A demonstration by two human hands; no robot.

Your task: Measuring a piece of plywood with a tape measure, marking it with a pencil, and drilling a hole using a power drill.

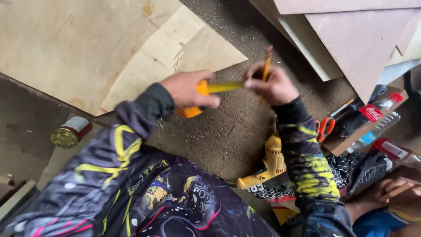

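Note:
My left hand (189, 90) grips an orange tape measure (197, 100) by its case. A yellow blade (224, 87) runs out of it to the right. My right hand (272, 83) pinches the blade's end and also holds an orange pencil (265, 70) upright between its fingers. Both hands hover over a dusty, sawdust-strewn floor (228, 131). My sleeves are dark with yellow paint-like marks.
Plywood sheets (87, 48) lie at upper left and brownish boards (359, 39) at upper right. A yellow power drill (268, 166) lies under my right forearm. Orange-handled scissors (325, 126), plastic bottles (376, 110) and a jar (70, 132) lie around. Another person's hand (399, 189) shows at lower right.

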